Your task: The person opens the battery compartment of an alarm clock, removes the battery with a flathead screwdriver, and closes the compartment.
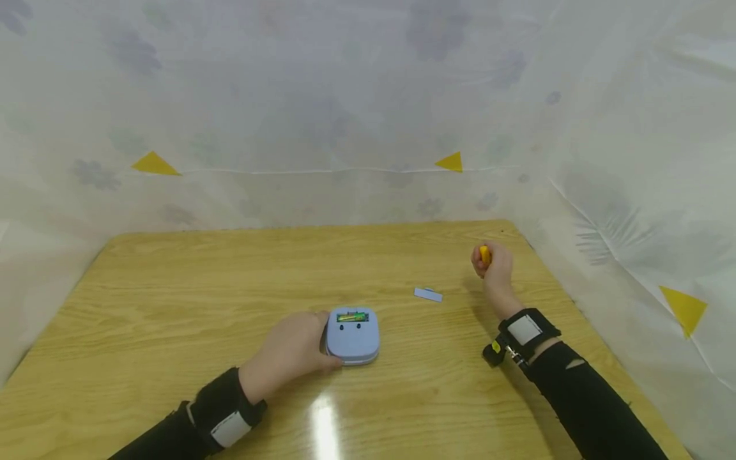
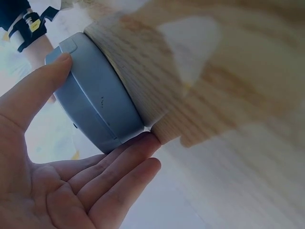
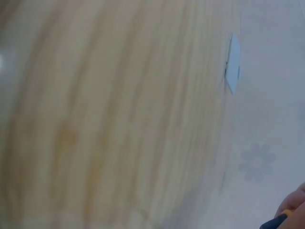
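Note:
A small blue-grey rounded-square device [image 1: 352, 345] sits on the table, its battery slot facing up with a green battery [image 1: 352, 317] inside. My left hand [image 1: 293, 345] grips its left side, and in the left wrist view the thumb [image 2: 59, 64] presses one edge with the fingers at the opposite side. Over the table's right part, my right hand [image 1: 496, 265] is curled round a yellow handle [image 1: 485, 255]. In the right wrist view a dark part [image 3: 272, 223] of that tool shows at the corner; its tip is hidden. A slim blue-grey battery cover [image 1: 428, 294] lies between the hands.
The wooden table [image 1: 230, 275] ends at a pale floral sheet [image 1: 316, 96] hung behind it and along the right side. Yellow triangles [image 1: 450, 162] mark the sheet. Both wrists wear black straps [image 1: 227, 409].

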Motion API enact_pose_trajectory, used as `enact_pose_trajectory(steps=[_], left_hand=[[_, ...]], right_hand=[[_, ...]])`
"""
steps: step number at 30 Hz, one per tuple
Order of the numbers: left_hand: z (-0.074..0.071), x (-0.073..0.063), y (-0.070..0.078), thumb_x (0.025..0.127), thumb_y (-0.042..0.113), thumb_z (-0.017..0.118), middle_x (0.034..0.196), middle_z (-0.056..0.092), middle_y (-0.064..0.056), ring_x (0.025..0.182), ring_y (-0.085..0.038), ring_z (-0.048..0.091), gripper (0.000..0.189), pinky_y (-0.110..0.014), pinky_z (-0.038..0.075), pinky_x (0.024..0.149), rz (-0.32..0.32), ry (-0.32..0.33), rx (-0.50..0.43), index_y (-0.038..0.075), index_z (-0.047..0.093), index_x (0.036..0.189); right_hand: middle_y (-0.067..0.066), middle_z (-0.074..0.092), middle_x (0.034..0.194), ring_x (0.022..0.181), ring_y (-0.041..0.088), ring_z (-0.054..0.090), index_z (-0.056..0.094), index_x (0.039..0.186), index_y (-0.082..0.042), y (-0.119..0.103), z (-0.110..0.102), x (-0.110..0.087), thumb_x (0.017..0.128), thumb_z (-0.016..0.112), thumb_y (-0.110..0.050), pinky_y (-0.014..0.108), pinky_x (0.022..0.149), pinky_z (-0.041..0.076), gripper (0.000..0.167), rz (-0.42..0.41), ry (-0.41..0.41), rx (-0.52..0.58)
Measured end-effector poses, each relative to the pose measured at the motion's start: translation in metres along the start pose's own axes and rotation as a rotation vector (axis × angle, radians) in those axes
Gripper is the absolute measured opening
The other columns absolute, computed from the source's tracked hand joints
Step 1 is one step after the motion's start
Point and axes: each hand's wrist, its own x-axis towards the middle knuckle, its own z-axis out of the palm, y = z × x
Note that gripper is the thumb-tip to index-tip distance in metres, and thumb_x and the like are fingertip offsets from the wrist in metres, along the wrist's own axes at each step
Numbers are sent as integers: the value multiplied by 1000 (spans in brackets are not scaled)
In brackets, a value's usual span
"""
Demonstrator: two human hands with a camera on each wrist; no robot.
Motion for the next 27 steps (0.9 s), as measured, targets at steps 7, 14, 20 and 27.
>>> enact_pose_trajectory(steps=[7,14,20,27], left_hand=[[0,1,0,71,35,100,116,79,-13,102,-25,76,76,-43,64,92,7,5,-11,-1,70,131],[0,3,0,72,34,100,118,79,-13,104,-23,76,75,-43,63,94,14,2,-27,-1,70,131],[-1,4,1,72,32,100,119,79,-14,106,-26,76,75,-45,63,95,22,-2,-37,-2,69,132],[-1,5,0,70,30,101,119,79,-15,108,-28,76,75,-47,63,97,25,7,-58,-2,70,130]], right_hand=[[-7,47,57,49,6,40,54,71,-10,2,-2,11,103,27,-6,19,46,33,42,83,-130,-65],[-8,60,80,68,7,54,59,105,5,9,-11,15,110,32,-12,19,63,54,32,75,-270,-221],[-7,68,94,83,4,63,59,127,15,12,-16,13,112,47,-14,19,78,59,35,0,-313,-394],[26,71,129,108,19,71,65,138,5,15,-17,14,109,60,-21,15,85,54,39,-14,-354,-635]])
